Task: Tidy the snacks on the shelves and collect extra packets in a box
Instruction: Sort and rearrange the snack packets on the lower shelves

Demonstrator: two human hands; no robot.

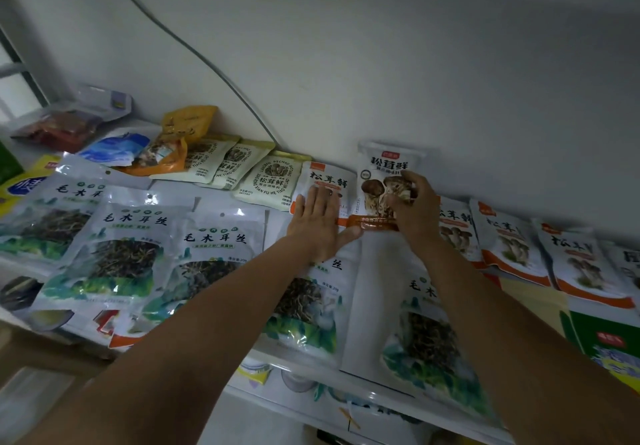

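A white mushroom packet with an orange bottom band stands upright against the wall at the back of the top shelf. My right hand grips its right side, fingers curled over the front. My left hand lies flat, fingers straight, pressing on a flat white and orange packet just left of it; the thumb reaches toward the upright packet's base. Several more white and orange packets lie in a row to the right. Large white packets of black fungus cover the shelf's front.
Cream packets and an orange bag lie at the back left, with red and blue bags behind them. A cable runs down the wall. A green box sits at the right. The shelf's front edge runs below my forearms.
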